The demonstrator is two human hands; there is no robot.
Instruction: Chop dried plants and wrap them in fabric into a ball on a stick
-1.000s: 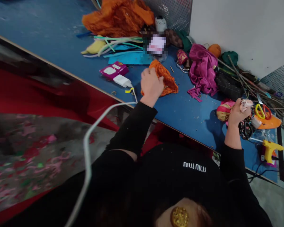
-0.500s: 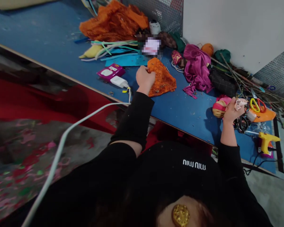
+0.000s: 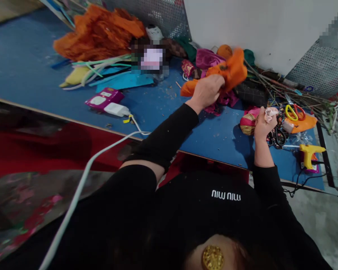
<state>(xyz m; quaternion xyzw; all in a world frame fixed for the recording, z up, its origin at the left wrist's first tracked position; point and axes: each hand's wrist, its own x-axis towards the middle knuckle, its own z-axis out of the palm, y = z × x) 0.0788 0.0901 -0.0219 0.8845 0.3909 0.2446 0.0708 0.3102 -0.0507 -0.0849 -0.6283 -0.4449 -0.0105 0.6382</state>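
Note:
My left hand [image 3: 207, 92] is closed on an orange cloth [image 3: 234, 71], which is lifted over the table and blurred by motion. Part of it hangs to the left of my knuckles. Under and behind it lies a magenta cloth [image 3: 207, 59], partly hidden. My right hand [image 3: 264, 125], near the right end of the table, has its fingers wrapped round a pink and gold cloth-covered ball [image 3: 248, 122]. A crumpled pale pink piece of cloth [image 3: 270, 114] sticks out at the fingers. Just right of that hand are scissors [image 3: 295, 111] with yellow and red handles.
A yellow glue gun [image 3: 309, 154] lies at the right end of the blue table [image 3: 163, 123]. A purple power strip [image 3: 104, 99] with a white plug [image 3: 117, 109] and cable is on the left. An orange fabric heap [image 3: 101, 32] and dry twigs [image 3: 287, 82] lie along the back.
My left hand has raised the orange cloth off the table and swung it to the right, over the magenta cloth. My right hand keeps its hold. The view has shifted slightly.

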